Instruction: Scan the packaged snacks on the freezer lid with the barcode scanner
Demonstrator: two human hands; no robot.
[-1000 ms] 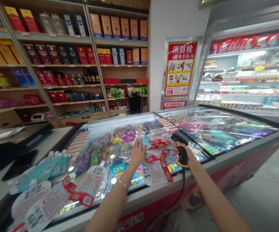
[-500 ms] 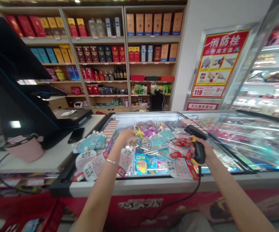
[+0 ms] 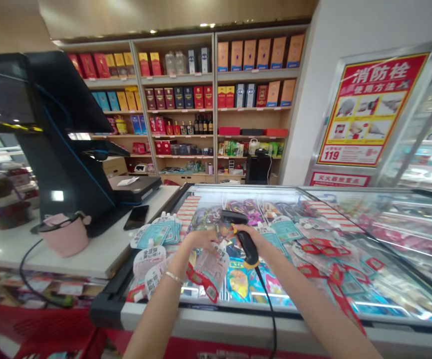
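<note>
My right hand (image 3: pixel 255 240) is wrapped round the handle of a black and yellow scanner (image 3: pixel 246 247), whose head points left over the glass freezer top (image 3: pixel 197 187). Close beside it on the left, my left hand (image 3: pixel 203 242) is closed on the top of a clear pouch with a red edge (image 3: pixel 208 271). Two piles lie on the glass to the left: blue-labelled pouches (image 3: pixel 156 233) and, nearer me, white-labelled pouches (image 3: pixel 150 262). Many red-edged pouches (image 3: pixel 324 249) spread over the glass to the right, with blue-labelled ones (image 3: pixel 285 229) behind them.
On the left counter (image 3: pixel 107 259) are a black monitor stand (image 3: pixel 77 184), a pink cup (image 3: pixel 64 237) and a phone (image 3: pixel 136 217). The scanner's cable (image 3: pixel 270 309) hangs over the freezer's front edge. A red basket (image 3: pixel 40 329) is at the lower left. Shelves of boxes stand behind.
My right hand has brought the scanner left, close to my left hand. My left hand has come down onto the red-edged pouch. The view has shifted, showing more of the left counter.
</note>
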